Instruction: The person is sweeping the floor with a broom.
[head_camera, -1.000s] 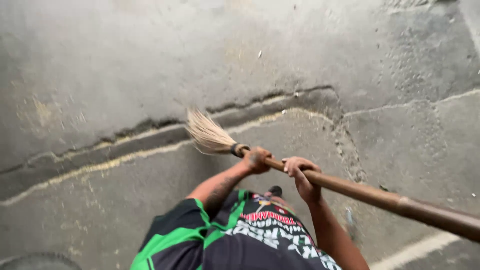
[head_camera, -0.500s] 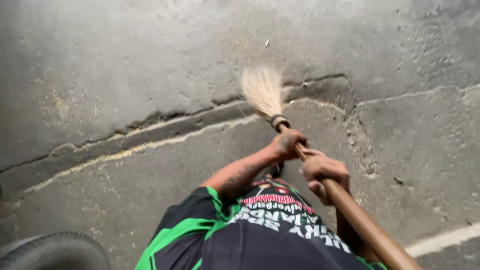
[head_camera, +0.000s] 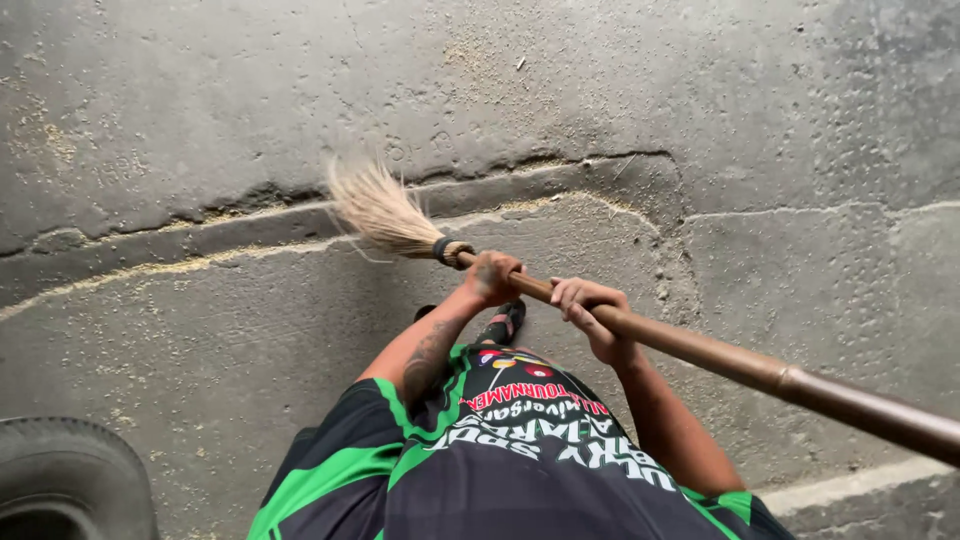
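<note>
A: So what was in the shot? Where was the broom (head_camera: 640, 330)?

B: Held low over the concrete floor (head_camera: 200, 120). Its straw bristles (head_camera: 378, 208) splayed out on the left, right by the long crack (head_camera: 300, 190), and the brown handle ran off toward the lower right.

A: And the grip?

B: Both clenched on the handle. The left hand (head_camera: 492, 278) was wrapped round it just behind the bristle binding, the right hand (head_camera: 592, 312) close beside it further up the stick.

A: Anything else around?

B: A dark tyre (head_camera: 65, 480) poked in at the bottom-left corner, well apart from the broom, and a sandalled foot (head_camera: 505, 322) showed under the arms.
</note>
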